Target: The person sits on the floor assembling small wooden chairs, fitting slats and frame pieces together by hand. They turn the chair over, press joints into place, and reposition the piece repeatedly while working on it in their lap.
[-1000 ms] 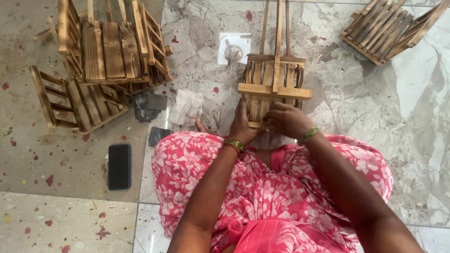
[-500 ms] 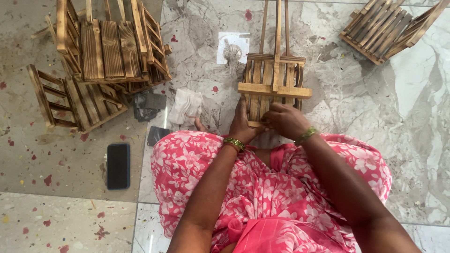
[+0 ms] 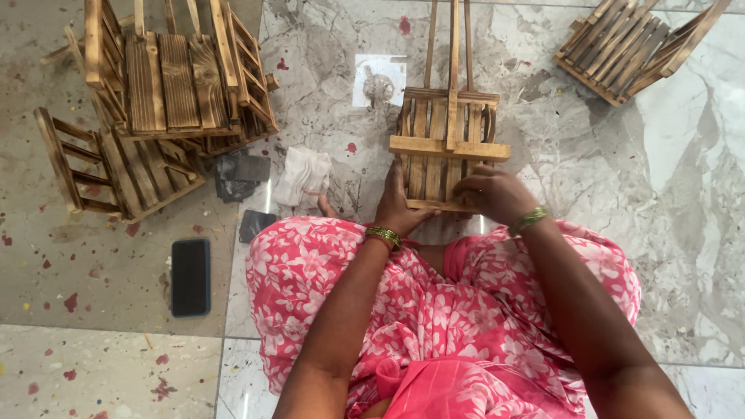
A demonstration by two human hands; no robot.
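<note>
So the person's sitting on a marble floor in a pink floral outfit, with a small slatted wooden frame on the floor right in front of their knees. Both hands are on its near end: the left hand lies flat with fingers stretched up along the left slats, and the right hand is curled over the lower right corner, gripping the edge. The hands sit close together but not touching, each with a green bangle at the wrist. Three thin sticks run up from the frame toward the top of the shot. Just past it there's a little square of paper with something dark on it, can't tell what. Off to the left is a pile of similar wooden pieces, another one leaning beside it, and one more up in the far right corner. Between the pile and the person: a white rag, a dark grey scrap and a black phone lying flat on the floor.
</note>
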